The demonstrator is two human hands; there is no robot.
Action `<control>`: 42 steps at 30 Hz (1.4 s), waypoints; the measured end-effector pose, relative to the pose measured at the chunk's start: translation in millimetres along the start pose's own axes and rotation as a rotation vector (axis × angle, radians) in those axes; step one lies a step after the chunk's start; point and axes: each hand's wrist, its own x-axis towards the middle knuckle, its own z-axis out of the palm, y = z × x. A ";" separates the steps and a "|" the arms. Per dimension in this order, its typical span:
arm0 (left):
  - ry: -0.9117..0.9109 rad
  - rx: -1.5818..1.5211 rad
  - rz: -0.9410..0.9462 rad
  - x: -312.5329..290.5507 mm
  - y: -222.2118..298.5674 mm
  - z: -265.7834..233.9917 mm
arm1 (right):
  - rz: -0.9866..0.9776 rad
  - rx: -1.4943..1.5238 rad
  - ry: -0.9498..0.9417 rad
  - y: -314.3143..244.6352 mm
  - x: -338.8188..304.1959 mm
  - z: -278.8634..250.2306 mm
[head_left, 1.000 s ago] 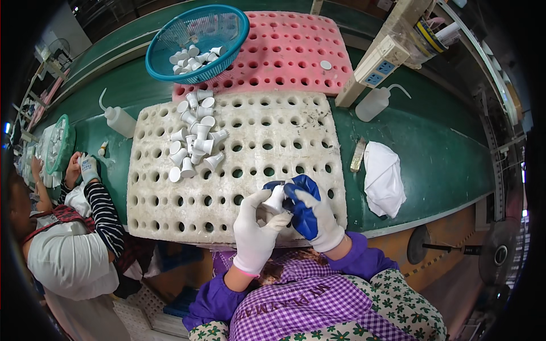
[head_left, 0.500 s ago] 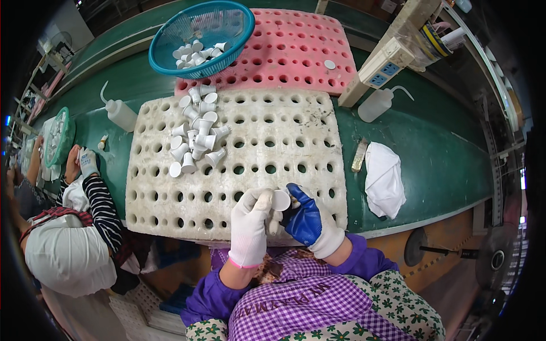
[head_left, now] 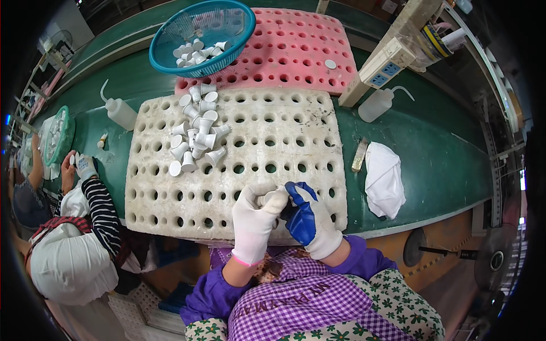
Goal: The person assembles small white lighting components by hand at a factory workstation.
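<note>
My left hand [head_left: 254, 219], in a white glove with a pink cuff edge, is closed around a small white cup-shaped piece [head_left: 267, 198], mostly covered by the fingers. Against it, my right hand [head_left: 309, 220], in a white glove with a blue coated palm and fingers, has its fingers curled in. What those fingers pinch, if anything, is hidden. Both hands are over the near edge of an off-white foam board [head_left: 256, 156] full of round holes. Several similar white cups [head_left: 196, 133] lie heaped on the board's left half.
A blue-green basket [head_left: 213, 69] of white cups rests on a pink holed board [head_left: 296, 45] behind. Squeeze bottles [head_left: 121, 115] [head_left: 375, 107] flank the boards. A white cloth [head_left: 384, 181] and a post with sockets [head_left: 382, 74] are on the right. A co-worker [head_left: 71, 258] sits left.
The white piece has turned, and my left fingers now cover more of it. My right hand's fingers have curled closer against the left. At left, the co-worker's hands and head have shifted slightly.
</note>
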 end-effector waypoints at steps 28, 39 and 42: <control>0.176 0.800 0.672 113.6 96.3 -54.4 | -0.499 -0.498 -0.156 -10.9 41.1 -5.7; 0.362 1.302 0.735 80.0 12.1 -84.2 | -0.496 -0.590 -0.168 -7.6 40.0 -7.2; 0.275 1.319 0.647 68.2 17.6 -81.6 | -0.487 -0.608 -0.160 -9.0 38.9 -6.0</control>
